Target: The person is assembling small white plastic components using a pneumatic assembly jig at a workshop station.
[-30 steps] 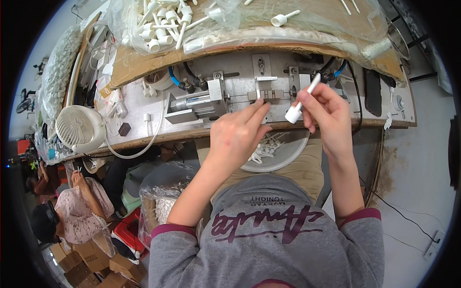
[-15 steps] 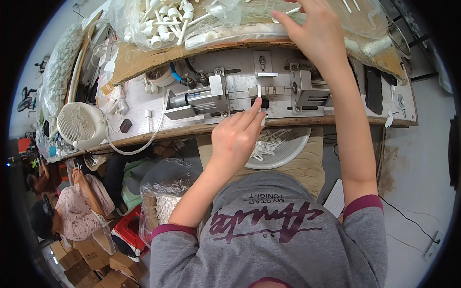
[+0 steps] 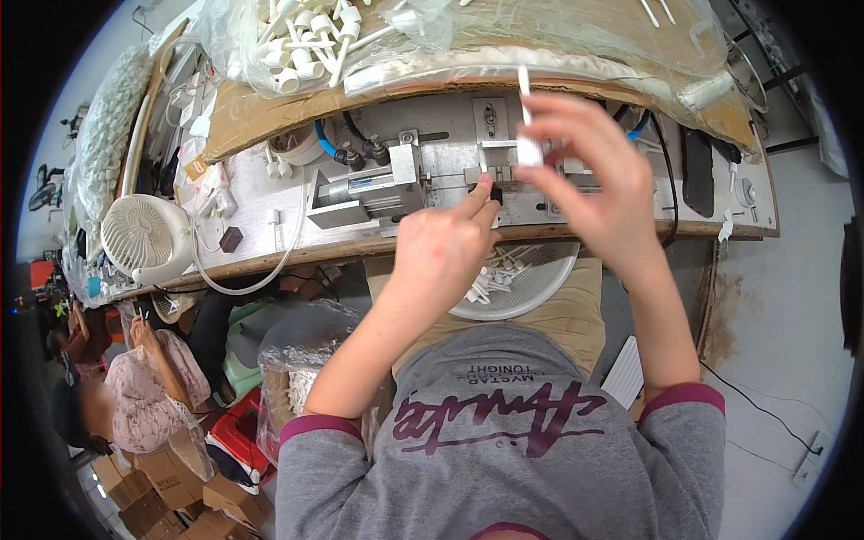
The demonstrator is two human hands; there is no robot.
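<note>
My left hand [image 3: 441,245] reaches over the table's front edge to a metal clamping fixture [image 3: 472,173]. Its index finger is stretched out, with the fingertip on a white stick [image 3: 483,162] lying in the fixture; its thumb is hidden. Just right of it, my right hand [image 3: 601,175], slightly blurred, is closed in a pinch on a white plastic stick with a cylindrical cup end [image 3: 529,148]. This piece stands upright above the fixture, cup end down. A metal cylinder block [image 3: 364,191] sits left of the fixture; my right hand partly covers the one on the right.
White cup-ended sticks [image 3: 310,45] fill a plastic bag on cardboard [image 3: 261,117] at the back. A white basket [image 3: 531,301] with several sticks rests on my lap. A small fan [image 3: 144,236] stands left, a dark phone-like slab [image 3: 698,171] right. Another person [image 3: 153,387] sits lower left.
My right hand has come down from the bag at the back to the fixture, bringing a white cup-ended stick. My left hand stays at the fixture, nearly unmoved.
</note>
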